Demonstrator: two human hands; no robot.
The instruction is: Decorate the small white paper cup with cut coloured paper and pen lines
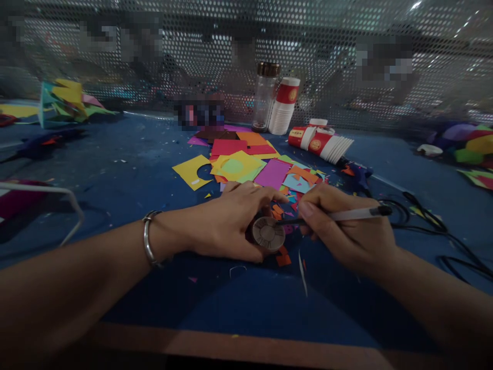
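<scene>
My left hand (234, 221) is wrapped round what looks like a small paper cup, its pale round end (268, 234) facing up. Dark lines ring that end, with a plain circle in its middle. Between the thumb and fingers of my right hand (339, 223) is a pen (356, 214) with a translucent barrel and a black end. Its point reaches the right edge of the round end; whether it touches I cannot tell. The cup's side is mostly hidden by my left hand. Orange paper scraps (283, 257) lie just beside it.
Coloured paper sheets (231, 167) and cut bits spread beyond my hands on the blue table (173, 298). Farther back stand a glass bottle (265, 97) and stacked paper cups (284, 108); more cups (319, 144) lie sideways. A glue gun (358, 174) and black cord (423, 226) are at right.
</scene>
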